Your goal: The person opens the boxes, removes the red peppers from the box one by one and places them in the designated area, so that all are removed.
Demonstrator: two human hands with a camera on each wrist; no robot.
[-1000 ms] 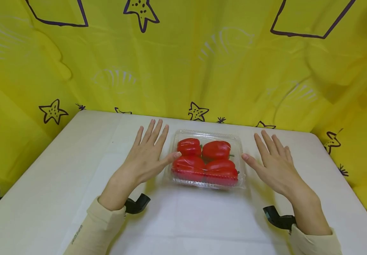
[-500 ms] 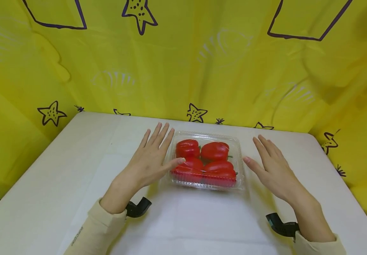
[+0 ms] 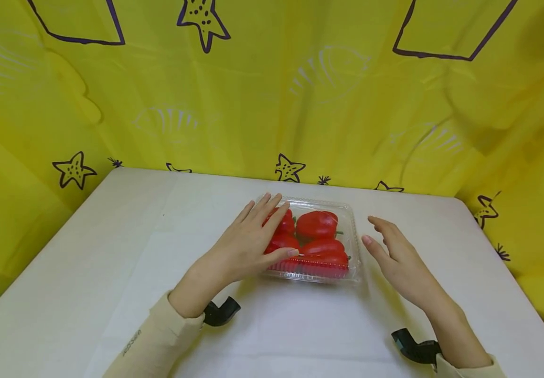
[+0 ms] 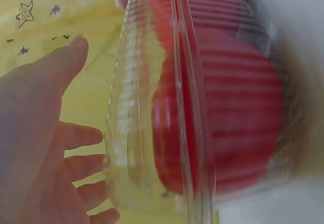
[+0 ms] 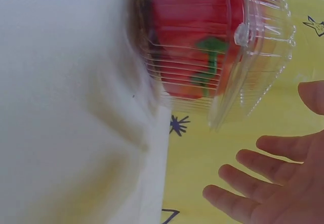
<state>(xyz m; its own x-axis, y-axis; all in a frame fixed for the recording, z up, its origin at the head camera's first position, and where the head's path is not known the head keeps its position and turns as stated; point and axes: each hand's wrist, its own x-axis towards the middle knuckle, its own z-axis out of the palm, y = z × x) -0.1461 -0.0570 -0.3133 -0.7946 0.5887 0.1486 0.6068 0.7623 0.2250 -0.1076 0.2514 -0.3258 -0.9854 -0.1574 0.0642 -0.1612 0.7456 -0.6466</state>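
A clear plastic clamshell box (image 3: 353,236) with several red bell peppers (image 3: 317,224) inside stands closed on the table. Over its left part, in the head view, spreads my left hand (image 3: 243,244), palm down and fingers straight; whether it touches the lid I cannot tell. The left wrist view shows the fingertips close to the lid (image 4: 124,133). To the right of the box and apart from it is my right hand (image 3: 401,262), its fingers loosely bent and holding nothing. A green stem (image 5: 210,62) shows through the box wall in the right wrist view.
The box rests on a white-covered table (image 3: 111,252). Behind and at both sides hangs a yellow curtain (image 3: 253,94) with star and fish drawings. A black bent piece (image 3: 222,311) sits at the left wrist, and another black bent piece (image 3: 415,346) at the right.
My left hand has moved right, from beside the box to over its left part. My right hand's fingers have drawn together and bent a little. The box stays put.
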